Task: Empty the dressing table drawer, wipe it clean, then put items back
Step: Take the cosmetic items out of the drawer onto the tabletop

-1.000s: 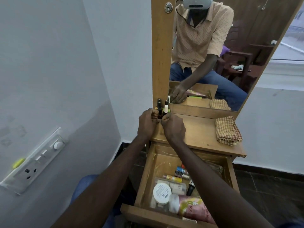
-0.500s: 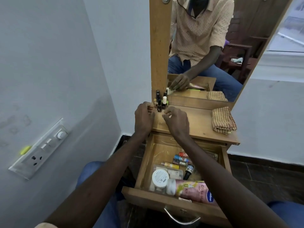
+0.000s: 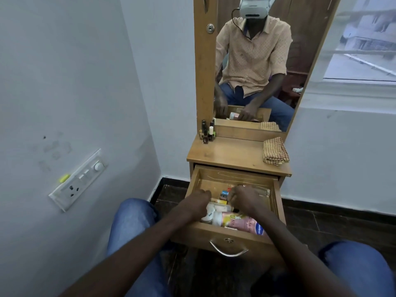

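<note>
Socket panel [image 3: 78, 181] w/ dial [image 3: 98, 166] on L wall [image 3: 64, 82], window [image 3: 362, 39] upper R, dark floor tiles [image 3: 342, 219] below

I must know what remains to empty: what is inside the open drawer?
Inside the drawer lie a pink tube, a white jar, small boxes and a clear bottle. The left hand and right hand hide whatever lies beneath.

Soft, even daylight from the window [image 3: 362, 41] at right, brightest there and milder across the white wall [image 3: 64, 82]. Weak shadow inside the drawer [image 3: 276, 200] and under the counter [image 3: 231, 153] edge. Wide-angle bowing toward the borders — forearms [image 3: 128, 254] oversized and soft; little glare on the mirror [image 3: 257, 61].
</note>
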`<state>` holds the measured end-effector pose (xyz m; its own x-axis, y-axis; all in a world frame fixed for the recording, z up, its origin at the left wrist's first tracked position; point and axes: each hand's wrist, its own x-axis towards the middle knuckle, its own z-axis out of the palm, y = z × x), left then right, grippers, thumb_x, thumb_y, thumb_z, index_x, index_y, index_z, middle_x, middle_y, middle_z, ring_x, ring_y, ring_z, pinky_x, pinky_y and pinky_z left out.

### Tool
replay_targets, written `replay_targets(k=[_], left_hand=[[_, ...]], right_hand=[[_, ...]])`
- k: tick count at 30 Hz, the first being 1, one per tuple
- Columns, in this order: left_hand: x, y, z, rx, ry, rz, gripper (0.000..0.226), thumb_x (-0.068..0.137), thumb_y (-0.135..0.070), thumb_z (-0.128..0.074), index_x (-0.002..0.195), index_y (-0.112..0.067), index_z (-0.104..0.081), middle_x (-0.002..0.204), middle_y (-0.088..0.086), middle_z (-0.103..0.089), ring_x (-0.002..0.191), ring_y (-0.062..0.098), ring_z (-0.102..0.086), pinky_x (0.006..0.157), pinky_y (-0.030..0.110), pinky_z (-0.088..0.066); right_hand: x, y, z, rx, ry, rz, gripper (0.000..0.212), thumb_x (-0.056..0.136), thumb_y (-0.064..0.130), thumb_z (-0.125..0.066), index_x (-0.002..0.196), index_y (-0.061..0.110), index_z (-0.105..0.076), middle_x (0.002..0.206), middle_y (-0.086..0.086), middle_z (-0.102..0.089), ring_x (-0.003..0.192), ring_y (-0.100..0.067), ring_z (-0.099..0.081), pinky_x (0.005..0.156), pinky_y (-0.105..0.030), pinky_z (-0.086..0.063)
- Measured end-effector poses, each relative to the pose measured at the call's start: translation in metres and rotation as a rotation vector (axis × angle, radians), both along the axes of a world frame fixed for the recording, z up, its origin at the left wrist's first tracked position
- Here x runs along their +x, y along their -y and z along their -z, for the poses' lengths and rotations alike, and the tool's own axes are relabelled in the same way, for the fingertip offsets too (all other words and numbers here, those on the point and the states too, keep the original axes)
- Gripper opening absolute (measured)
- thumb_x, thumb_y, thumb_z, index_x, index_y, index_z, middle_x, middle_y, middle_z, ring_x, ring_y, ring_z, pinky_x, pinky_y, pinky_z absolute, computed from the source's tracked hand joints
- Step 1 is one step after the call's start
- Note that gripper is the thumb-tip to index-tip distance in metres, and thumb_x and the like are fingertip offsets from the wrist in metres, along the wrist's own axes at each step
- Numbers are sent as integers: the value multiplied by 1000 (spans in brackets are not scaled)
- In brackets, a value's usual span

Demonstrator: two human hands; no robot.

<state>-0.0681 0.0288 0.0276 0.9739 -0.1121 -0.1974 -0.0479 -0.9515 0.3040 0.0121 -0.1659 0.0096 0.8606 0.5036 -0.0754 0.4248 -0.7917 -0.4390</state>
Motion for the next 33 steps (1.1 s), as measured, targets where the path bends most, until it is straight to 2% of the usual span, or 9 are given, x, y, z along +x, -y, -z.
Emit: replay_targets(k=[6, 11, 17, 22, 26, 28, 31, 33], left_hand=[[-15, 18, 0, 60, 72, -138, 36, 98, -5, -57, 133, -3, -51, 132, 19, -59, 117, 31, -61, 92, 37, -51], [-17, 19, 1, 40, 60, -240, 25, 98, -8, -59, 123, -3, -59, 127, 16, -63, 113, 28, -63, 89, 34, -52], [-15, 21, 5, -19, -22, -328, 32, 102, -24, -58, 126, -4, -62, 130, 13, -65, 114, 25, -64, 79, 29, -47], [-15, 24, 5, -54, -28, -355, 30, 102, -23, -58, 125, -6, -63, 127, 11, -66, 110, 23, -64, 76, 28, -44], [-17, 25, 6, -72, 12, -358, 27, 101, -22, -59, 124, -7, -62, 127, 10, -65, 104, 19, -61, 76, 27, -43], [-18, 25, 5, -75, 39, -366, 27, 101, -21, -59, 124, -7, -62, 127, 10, -65, 110, 21, -62, 79, 28, -46], [-19, 24, 4, -64, 78, -371, 29, 101, -23, -60, 125, -7, -62, 129, 11, -65, 116, 24, -61, 90, 32, -50], [-19, 23, 4, -57, 106, -380, 29, 101, -24, -62, 125, -7, -62, 129, 11, -65, 116, 24, -62, 91, 32, -51]], right_hand=[[-11, 2, 9, -13, 43, 95, 16, 93, 8, -65, 99, 22, -71, 90, 2, -69, 77, -11, -66, 72, -33, -62], [-16, -5, 15, -76, 63, 135, 10, 90, 7, -70, 93, 16, -74, 82, -1, -70, 72, -15, -67, 71, -38, -63], [-18, -12, 23, -107, 25, 204, 5, 91, 13, -69, 93, 12, -73, 87, -7, -69, 76, -21, -68, 72, -39, -62], [-22, -24, 10, -91, -62, 250, 18, 91, 18, -76, 106, 8, -71, 102, -10, -74, 85, -20, -66, 69, -30, -49], [-25, -24, 13, -38, -72, 339, 22, 91, 17, -78, 110, 8, -70, 106, -8, -73, 88, -20, -65, 70, -29, -46], [-26, -23, 15, -11, -83, 386, 21, 90, 17, -78, 108, 9, -70, 105, -8, -74, 85, -20, -63, 69, -29, -47], [-27, -22, 13, 24, -111, 415, 24, 87, 18, -81, 107, 8, -71, 100, -7, -73, 84, -20, -66, 68, -31, -51], [-27, -21, 8, 57, -152, 431, 27, 85, 21, -84, 105, 9, -71, 97, -7, -74, 87, -22, -71, 72, -34, -56]])
